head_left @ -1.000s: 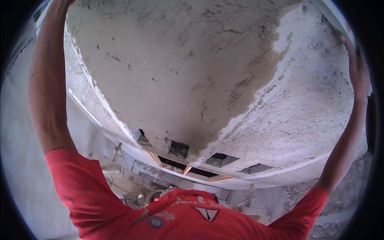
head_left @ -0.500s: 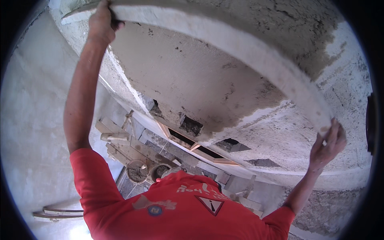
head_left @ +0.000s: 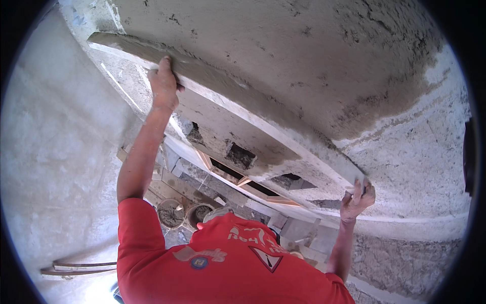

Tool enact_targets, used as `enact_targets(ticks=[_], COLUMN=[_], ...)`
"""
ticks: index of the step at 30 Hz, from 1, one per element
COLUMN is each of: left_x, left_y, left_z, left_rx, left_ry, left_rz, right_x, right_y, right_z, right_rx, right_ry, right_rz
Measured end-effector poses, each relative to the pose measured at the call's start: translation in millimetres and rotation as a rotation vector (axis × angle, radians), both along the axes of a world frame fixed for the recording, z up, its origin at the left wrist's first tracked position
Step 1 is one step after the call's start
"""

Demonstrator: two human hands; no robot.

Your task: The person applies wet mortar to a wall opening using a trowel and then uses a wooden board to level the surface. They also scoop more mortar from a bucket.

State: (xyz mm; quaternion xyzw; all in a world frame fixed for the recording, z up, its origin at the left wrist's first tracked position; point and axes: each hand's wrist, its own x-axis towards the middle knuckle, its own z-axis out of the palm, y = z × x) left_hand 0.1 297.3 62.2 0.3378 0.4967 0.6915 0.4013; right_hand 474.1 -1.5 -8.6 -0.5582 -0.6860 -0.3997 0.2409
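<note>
Biggest: rough plaster surface fills the upper view, a wide wet mortar coat (head_left: pixel 293 66) over most of it, pale dry band (head_left: pixel 420 152) to the right. Coat now shows above and below the board. Plain grey wall (head_left: pixel 66 131) on the left.

Next, the long pale board (head_left: pixel 253 119): main change. Out of view a second ago, then arched across the top at half a second, now lower, slanting from upper left to lower right across the wet coat and onto the dry band. Holes and frame sit about where they did half a second ago, so the board moved, not just the camera. Mortar now shows heaped along its upper edge; reads as material gathered by a downward drag. Pressing firmly or only skimming: can't tell.

Red shirt (head_left: pixel 212 283), both arms raised. Wooden frame (head_left: pixel 243 181) below the coat, unchanged.

Hands, both lower and further in than half a second ago: left hand (head_left: pixel 164 87) clenched round the board short of its upper-left end; right hand (head_left: pixel 359 198) gripping the lower-right end, fingers folded over it. Neither released.

Smaller: two buckets (head_left: pixel 191 218) under the frame, square dark hole (head_left: pixel 240 155) just above it.
</note>
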Motion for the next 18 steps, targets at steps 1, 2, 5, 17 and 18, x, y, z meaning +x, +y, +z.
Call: enact_targets(ticks=[1, 2, 5, 17, 18], left_x=[0.6, 1.9, 9.3, 31.8, 29.5], left_y=[0.8, 0.1, -8.3, -16.3, -20.1], left_z=[-7.0, -13.3, -35.9, -135.5, -136.9], left_rx=[0.013, 0.027, 0.001, -0.061, -0.069], left_ry=[-0.023, -0.046, -0.04, -0.157, -0.165], left_rz=[-0.017, -0.033, 0.052, 0.048, 0.058], right_x=[2.0, 3.8, 6.0, 18.3, 14.5], right_y=[-2.2, -5.1, -9.2, -30.5, -29.9], right_z=[-11.7, -22.7, -51.5, -108.3, -105.4], right_rx=[-0.004, -0.009, -0.048, -0.187, -0.195], right_ry=[0.019, 0.037, 0.092, 0.158, 0.149], right_rz=[-0.053, -0.104, -0.096, -0.222, -0.213])
